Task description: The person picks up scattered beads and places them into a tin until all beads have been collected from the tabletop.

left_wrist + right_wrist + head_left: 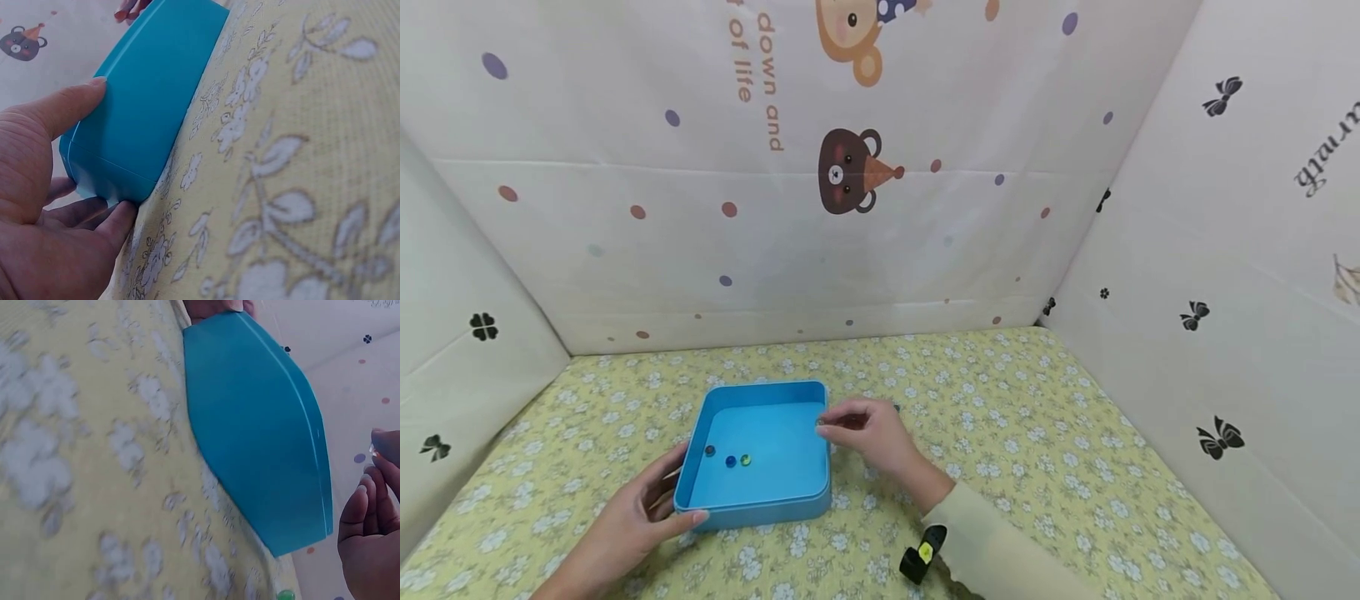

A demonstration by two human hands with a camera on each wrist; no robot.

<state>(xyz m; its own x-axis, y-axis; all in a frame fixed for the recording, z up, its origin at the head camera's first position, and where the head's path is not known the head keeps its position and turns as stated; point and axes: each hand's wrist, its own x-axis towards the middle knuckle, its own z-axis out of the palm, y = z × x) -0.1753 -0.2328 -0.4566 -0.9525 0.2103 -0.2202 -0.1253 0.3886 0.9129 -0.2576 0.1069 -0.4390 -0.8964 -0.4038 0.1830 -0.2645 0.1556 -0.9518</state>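
Note:
A square blue box [775, 514], lidless, sits on the flowered cloth. Inside it lie a dark marble [710, 451], a blue marble [731, 461] and a yellow-green marble [746, 460]. My left hand [632, 517] grips the box's near left corner, thumb on the front wall and fingers at the side; the left wrist view shows this grip close up. Above the right rim, my right hand [872, 433] pinches a small clear marble [373, 450] between thumb and forefinger. A green marble [285, 594] lies on the cloth beyond the box, mostly hidden by the right hand in the head view.
Yellow flowered cloth [1000, 433] covers the tabletop. White printed sheets rise as a back wall [775, 250] and at both sides. A black strap with a yellow mark [927, 551] is on the right wrist by the sleeve.

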